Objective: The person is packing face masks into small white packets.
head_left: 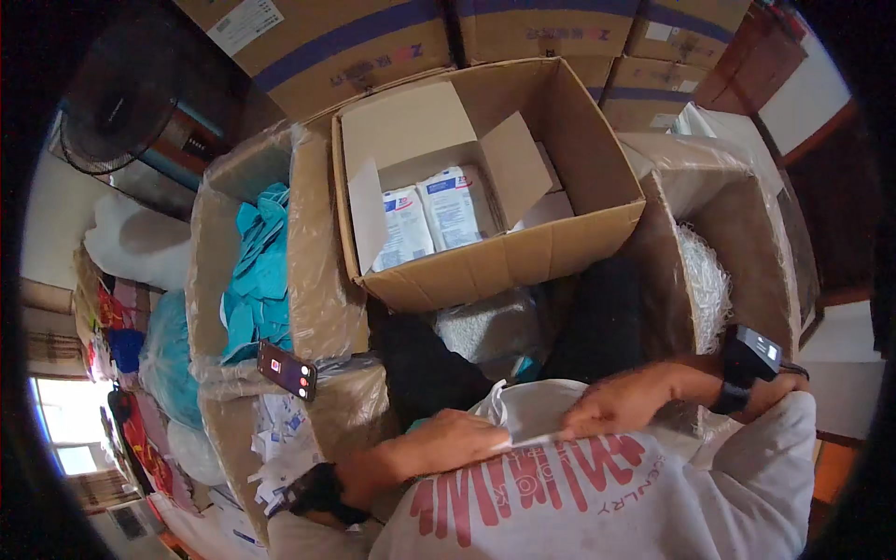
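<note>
Close against my shirt, a whitish thin-walled thing that looks like a bag (541, 403) lies between my two hands. My left hand (455, 439) is closed on its near edge, the fingertips pressing a white strip there. On the other side my right hand (611, 407), slightly blurred, curls its fingers down onto the same edge. What is inside the bag cannot be made out. Beyond my hands stands a large open carton (495, 273). Within it sits a smaller white-lined box (411, 121) with its flaps up, holding white-and-blue packets (452, 207).
To the left, a plastic-lined carton (317, 233) holds teal folded pieces (259, 266); a phone (287, 371) rests at its near edge. Small white packets (285, 431) lie below it. At right, another lined carton (747, 219) holds white stringy material (702, 280). Stacked cartons (373, 47) rise behind.
</note>
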`<action>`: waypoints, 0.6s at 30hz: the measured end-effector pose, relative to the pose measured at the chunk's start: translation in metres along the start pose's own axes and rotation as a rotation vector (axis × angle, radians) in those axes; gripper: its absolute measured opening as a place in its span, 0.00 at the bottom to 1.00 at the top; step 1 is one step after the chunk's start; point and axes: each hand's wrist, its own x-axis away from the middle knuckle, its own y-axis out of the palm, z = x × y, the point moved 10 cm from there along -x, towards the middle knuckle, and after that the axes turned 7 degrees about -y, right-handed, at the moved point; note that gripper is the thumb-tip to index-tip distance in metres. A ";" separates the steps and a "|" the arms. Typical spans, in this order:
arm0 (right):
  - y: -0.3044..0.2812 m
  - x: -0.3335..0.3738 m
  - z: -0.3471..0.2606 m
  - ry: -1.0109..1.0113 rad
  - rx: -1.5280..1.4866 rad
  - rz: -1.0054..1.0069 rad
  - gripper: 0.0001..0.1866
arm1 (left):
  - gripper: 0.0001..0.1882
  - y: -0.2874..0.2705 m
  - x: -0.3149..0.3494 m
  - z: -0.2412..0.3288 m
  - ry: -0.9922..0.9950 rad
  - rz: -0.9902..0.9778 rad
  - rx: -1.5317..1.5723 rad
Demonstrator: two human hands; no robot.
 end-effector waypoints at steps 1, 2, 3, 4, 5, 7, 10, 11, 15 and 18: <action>0.004 0.006 -0.002 -0.018 -0.008 -0.024 0.17 | 0.09 0.005 -0.001 0.002 0.021 -0.017 0.041; 0.004 0.011 -0.004 -0.050 -0.019 -0.015 0.17 | 0.07 0.014 -0.001 -0.002 -0.044 -0.106 0.040; 0.006 0.017 -0.006 -0.084 -0.033 0.001 0.17 | 0.07 0.014 -0.002 0.002 -0.009 -0.085 0.064; 0.007 0.022 -0.008 -0.117 -0.048 0.017 0.17 | 0.07 0.015 -0.003 0.007 0.027 -0.063 0.088; 0.008 0.027 -0.007 -0.072 -0.064 0.015 0.17 | 0.07 0.014 -0.003 0.012 0.062 -0.042 0.112; 0.011 0.036 -0.006 0.008 -0.102 0.000 0.17 | 0.08 0.012 -0.003 0.016 0.076 -0.023 0.122; 0.019 0.044 0.004 0.064 -0.073 -0.047 0.16 | 0.10 0.015 -0.001 0.007 -0.056 -0.074 0.257; 0.015 0.062 0.017 0.116 -0.058 0.005 0.16 | 0.12 0.018 0.001 0.000 -0.126 -0.104 0.321; -0.016 0.128 0.068 0.511 -0.109 0.221 0.14 | 0.14 0.037 0.043 -0.063 -0.617 -0.144 0.331; -0.034 0.111 0.081 0.507 -0.490 0.518 0.13 | 0.13 -0.021 0.038 -0.065 -0.607 0.244 0.362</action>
